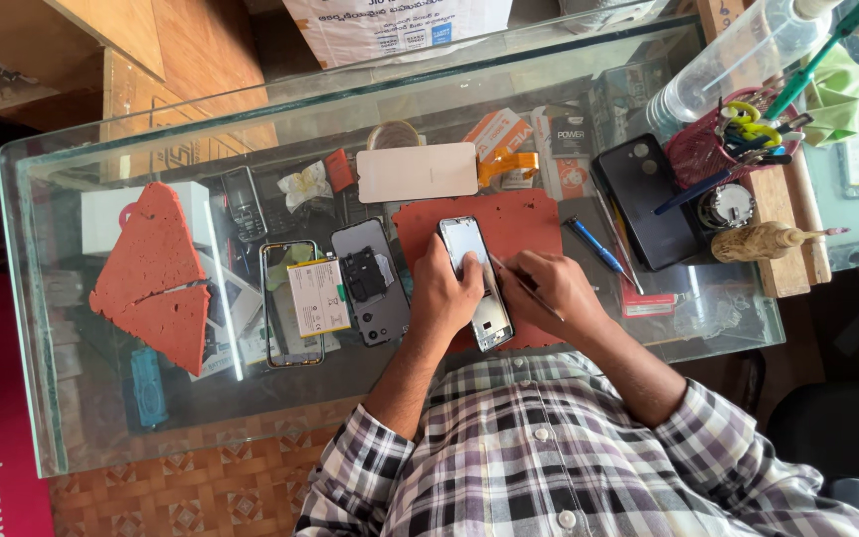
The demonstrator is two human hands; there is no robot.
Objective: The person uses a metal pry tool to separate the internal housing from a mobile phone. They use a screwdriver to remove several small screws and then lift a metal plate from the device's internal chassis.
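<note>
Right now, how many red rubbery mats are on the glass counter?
3: a rectangular mat under the phone, and two triangular pieces at the left, the larger triangle above the smaller triangle. Others may be hidden.

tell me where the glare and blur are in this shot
Head view: daylight glare washes over the glass table top and whitens the phone frame under the left hand; the right hand with its thin tool is sharp; edges bend slightly near the corners; the shirt close to the camera looks softer.
</note>
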